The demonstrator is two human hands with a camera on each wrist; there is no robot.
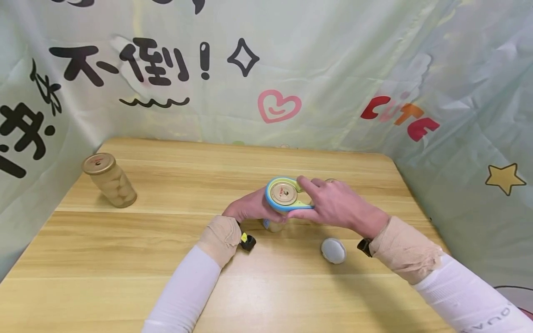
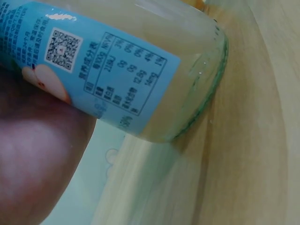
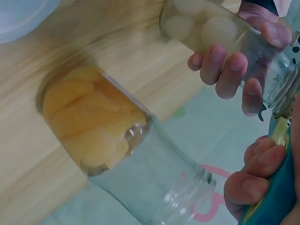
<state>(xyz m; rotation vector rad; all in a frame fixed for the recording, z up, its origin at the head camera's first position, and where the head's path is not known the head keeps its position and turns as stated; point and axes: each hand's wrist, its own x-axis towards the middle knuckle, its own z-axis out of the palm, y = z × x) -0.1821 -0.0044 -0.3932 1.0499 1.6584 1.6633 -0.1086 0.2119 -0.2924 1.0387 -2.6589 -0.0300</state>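
My left hand (image 1: 251,206) grips a glass jar (image 2: 194,89) of pale fruit round its body; a blue label (image 2: 154,70) faces the left wrist camera. Gold-coloured and round, the jar's lid (image 1: 284,193) sits inside the loop of a blue and green jar opener (image 1: 270,200). My right hand (image 1: 339,203) holds the opener's handles, fingers curled on them in the right wrist view. Beside that hand stands a glass jar without a lid (image 3: 93,122), partly filled with orange fruit pieces; the hand mostly hides it in the head view.
Another closed jar (image 1: 111,180) of pale fruit stands at the table's left. A whitish round object (image 1: 333,251) lies near my right wrist. The wooden table (image 1: 125,259) meets a printed cloth (image 1: 325,60) at its back and sides.
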